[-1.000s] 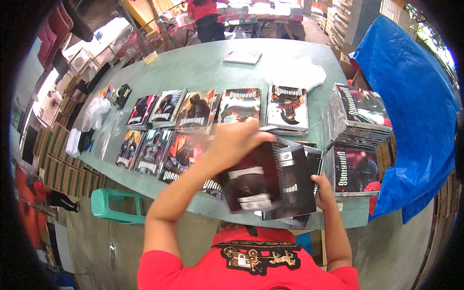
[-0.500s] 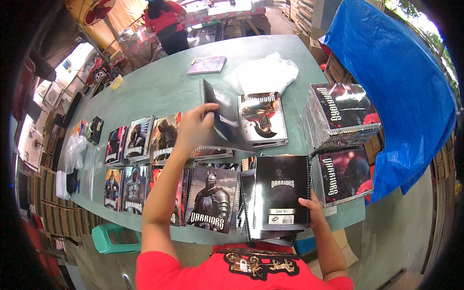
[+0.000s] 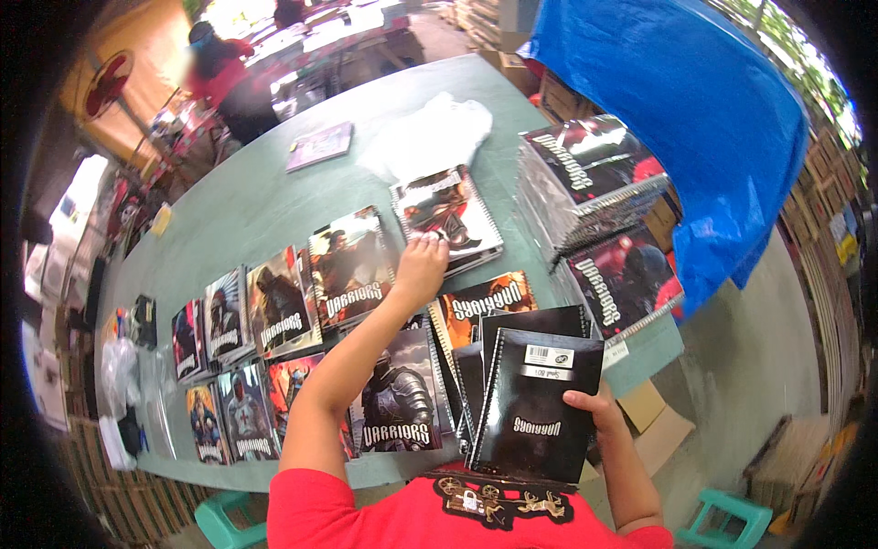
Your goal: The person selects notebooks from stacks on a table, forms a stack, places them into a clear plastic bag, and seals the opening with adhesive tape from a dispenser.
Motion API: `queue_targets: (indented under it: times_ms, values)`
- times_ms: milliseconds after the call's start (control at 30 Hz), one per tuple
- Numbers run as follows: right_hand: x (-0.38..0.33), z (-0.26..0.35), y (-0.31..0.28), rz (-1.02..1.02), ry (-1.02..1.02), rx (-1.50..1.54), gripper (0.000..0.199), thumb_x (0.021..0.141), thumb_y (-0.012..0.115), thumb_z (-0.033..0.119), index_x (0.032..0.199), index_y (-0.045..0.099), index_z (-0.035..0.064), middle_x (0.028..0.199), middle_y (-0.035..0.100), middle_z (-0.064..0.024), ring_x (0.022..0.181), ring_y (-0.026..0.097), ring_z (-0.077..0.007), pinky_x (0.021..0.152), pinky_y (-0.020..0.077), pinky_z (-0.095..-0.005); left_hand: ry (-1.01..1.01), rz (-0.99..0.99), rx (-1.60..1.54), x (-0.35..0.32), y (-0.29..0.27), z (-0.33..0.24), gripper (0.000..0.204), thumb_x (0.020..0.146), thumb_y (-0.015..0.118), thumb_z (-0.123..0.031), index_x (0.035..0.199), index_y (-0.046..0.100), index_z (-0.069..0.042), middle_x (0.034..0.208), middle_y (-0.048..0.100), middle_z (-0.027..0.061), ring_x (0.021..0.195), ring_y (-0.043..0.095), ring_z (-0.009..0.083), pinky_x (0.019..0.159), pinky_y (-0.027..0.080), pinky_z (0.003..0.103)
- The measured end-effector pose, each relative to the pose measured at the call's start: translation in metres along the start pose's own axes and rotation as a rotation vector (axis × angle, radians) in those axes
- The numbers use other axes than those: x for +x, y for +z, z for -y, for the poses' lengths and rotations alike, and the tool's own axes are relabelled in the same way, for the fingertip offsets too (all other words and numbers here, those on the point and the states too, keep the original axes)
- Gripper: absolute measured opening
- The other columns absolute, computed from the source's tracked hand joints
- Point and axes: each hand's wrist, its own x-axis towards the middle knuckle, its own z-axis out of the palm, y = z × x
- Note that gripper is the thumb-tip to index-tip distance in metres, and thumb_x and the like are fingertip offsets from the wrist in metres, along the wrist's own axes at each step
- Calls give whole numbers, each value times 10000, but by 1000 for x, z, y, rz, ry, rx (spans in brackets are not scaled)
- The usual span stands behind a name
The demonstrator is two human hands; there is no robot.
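Table [image 3: 274, 197]: we stand at a green top covered with rows of spiral notebooks.
Stack [image 3: 540, 403]: our right hand [image 3: 594, 412] clamps the black-backed notebooks at the near edge.
Left hand [image 3: 421, 265]: fingers spread, touching the far notebook [image 3: 448, 210].

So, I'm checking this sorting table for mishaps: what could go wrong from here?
The fanned stack of black notebooks rests against the body, held only by the right hand at one edge, so it may slip or splay. The tall piles of spiral notebooks sit near the table edge and could topple. The left hand, stretched out to the far notebook, could nudge the covers under the forearm out of line.
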Motion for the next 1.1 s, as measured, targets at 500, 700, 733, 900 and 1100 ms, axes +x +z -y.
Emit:
queue_targets:
  times_ms: [500, 700, 733, 900, 1100]
  values:
    - [-75, -62, -9, -68, 37, 640, 806, 755, 545, 577, 1296, 363, 6, 1243, 480, -157, 1078, 514, -315, 939, 404, -429, 557, 425, -478, 40, -93, -97, 409, 700, 683, -294, 1043, 572, -102, 942, 613, 150, 931, 588, 247, 895, 405, 381]
    - [-73, -62, -8, -107, 180, 528, 564, 670, 626, 167, 1172, 473, -38, 1070, 581, -184, 943, 595, -282, 867, 467, -380, 849, 368, -148, 62, -77, -115, 417, 634, 665, -135, 1032, 540, -136, 795, 623, 107, 851, 611, 296, 831, 431, 409]
    - [-70, -62, -9, -117, 232, 598, 546, 676, 621, 169, 1162, 481, -40, 1060, 586, -184, 936, 598, -285, 865, 468, -378, 782, 598, -201, 63, -85, -115, 408, 638, 659, -123, 1026, 531, -126, 795, 621, 110, 860, 608, 308, 807, 443, 418]
    - [-56, -67, -19, -103, 279, 688, 510, 748, 580, 194, 1170, 457, -63, 1099, 563, -206, 948, 586, -320, 875, 460, -415, 319, 45, -344, 52, -213, -74, 288, 716, 604, -58, 999, 579, -102, 891, 586, 102, 853, 594, 281, 705, 461, 396]
    - [-43, -110, -51, 111, 181, 823, 694, 775, 602, 477, 1244, 409, 3, 1170, 533, -139, 995, 565, -278, 898, 441, -427, 641, 82, -622, -88, -172, -107, 382, 713, 501, -29, 1047, 610, -180, 1161, 523, 66, 1149, 430, 280, 978, 286, 466]
